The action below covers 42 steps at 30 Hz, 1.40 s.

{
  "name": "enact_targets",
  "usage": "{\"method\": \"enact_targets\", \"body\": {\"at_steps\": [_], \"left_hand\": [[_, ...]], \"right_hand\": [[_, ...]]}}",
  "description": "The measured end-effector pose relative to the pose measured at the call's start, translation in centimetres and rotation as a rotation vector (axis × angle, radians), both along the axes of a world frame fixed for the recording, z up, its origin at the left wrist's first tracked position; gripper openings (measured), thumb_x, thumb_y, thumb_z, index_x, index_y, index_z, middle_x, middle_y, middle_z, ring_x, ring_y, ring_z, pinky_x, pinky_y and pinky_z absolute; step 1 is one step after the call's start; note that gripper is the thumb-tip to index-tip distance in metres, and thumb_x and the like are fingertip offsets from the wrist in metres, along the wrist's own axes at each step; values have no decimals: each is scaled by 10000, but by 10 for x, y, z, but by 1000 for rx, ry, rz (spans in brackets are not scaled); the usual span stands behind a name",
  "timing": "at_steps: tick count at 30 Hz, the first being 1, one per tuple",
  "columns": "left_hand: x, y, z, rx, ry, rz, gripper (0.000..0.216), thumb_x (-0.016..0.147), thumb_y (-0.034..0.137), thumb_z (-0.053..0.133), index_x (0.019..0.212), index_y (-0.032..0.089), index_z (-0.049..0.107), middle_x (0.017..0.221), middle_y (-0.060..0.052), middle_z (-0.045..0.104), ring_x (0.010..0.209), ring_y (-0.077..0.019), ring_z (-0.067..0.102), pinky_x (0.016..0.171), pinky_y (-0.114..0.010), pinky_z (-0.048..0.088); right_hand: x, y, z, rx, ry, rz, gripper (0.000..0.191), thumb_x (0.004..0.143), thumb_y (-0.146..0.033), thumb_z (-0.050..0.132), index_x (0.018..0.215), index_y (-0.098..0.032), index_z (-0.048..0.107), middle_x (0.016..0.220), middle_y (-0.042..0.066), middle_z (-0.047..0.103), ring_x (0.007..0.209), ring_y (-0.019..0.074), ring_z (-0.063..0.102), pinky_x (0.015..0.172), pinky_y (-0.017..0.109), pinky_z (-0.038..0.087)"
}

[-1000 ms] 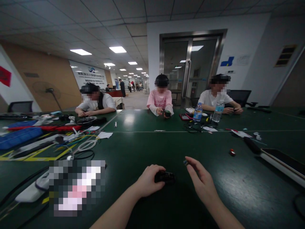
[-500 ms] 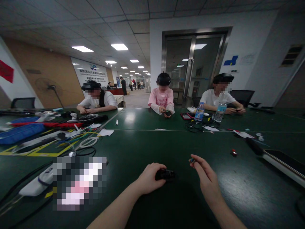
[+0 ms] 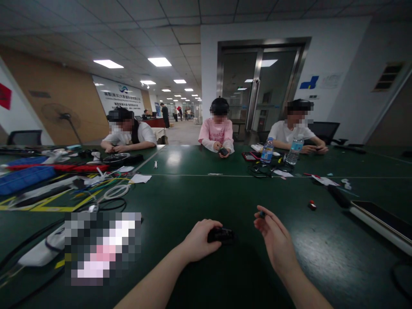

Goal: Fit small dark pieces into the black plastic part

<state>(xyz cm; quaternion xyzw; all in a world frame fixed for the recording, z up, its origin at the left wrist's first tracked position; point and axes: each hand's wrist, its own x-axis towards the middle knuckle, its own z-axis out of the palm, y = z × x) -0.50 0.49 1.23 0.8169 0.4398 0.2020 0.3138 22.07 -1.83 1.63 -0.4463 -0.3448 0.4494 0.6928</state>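
Observation:
On the green table, my left hand [image 3: 201, 242] is closed around the left end of a black, hand-sized object [image 3: 224, 235]. The object lies low at the tabletop, and its dark surface hides its exact kind. To the right, my right hand [image 3: 277, 242] is raised with a small dark teal piece [image 3: 262, 213] at its fingertips. The piece is too small to name, and a gap separates it from the black object. Further right, a small red and silver part [image 3: 312, 205] lies on the table.
Cables [image 3: 116, 193], a white power strip [image 3: 41, 253] and a blue tray [image 3: 27, 179] crowd the left side. A small wrench [image 3: 156, 164] lies ahead. Two bottles, one of them blue-labelled [image 3: 267, 151], stand far right. A flat black-topped device [image 3: 383, 219] lies nearer. Three people sit opposite.
My right hand has turned slightly, with its fingers shifted around the small piece. My left hand still holds the black object. The whole view has shifted a little.

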Motion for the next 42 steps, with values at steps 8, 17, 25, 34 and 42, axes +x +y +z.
{"method": "enact_targets", "body": {"at_steps": [8,17,25,34,42], "left_hand": [[1,-1,3,14,10,-5,400,768,254,625,1156,241,531,1119,-46,574,1043,-230,516,914,-370,413],[3,0,1,42,21,-5,400,750,242,631,1141,236,543,1095,-48,587,1021,-230,527,924,-374,406],[2,1,-1,42,11,-2,403,750,252,632,1143,235,548,1096,-51,589,1017,-235,525,906,-366,408],[2,-1,3,19,10,3,400,755,258,633,1144,235,544,1093,-45,587,1017,-234,525,894,-363,411],[2,1,-1,36,5,5,414,748,252,639,1151,238,543,1097,-46,586,1018,-234,526,894,-360,417]], "right_hand": [[1,-1,-1,-26,86,75,279,761,-416,599,969,-239,655,841,32,643,761,202,583,699,350,496],[0,0,-2,-42,111,103,282,757,-404,603,975,-230,648,849,39,648,753,208,595,701,364,512],[1,0,-1,-74,145,137,261,712,-363,644,946,-248,654,865,25,665,759,198,597,711,351,500],[0,-2,1,-91,190,144,283,668,-338,695,931,-237,671,888,33,679,761,189,599,695,332,498],[-2,-2,5,-105,240,152,340,588,-333,783,901,-240,693,892,18,683,733,158,589,653,278,493]]}}
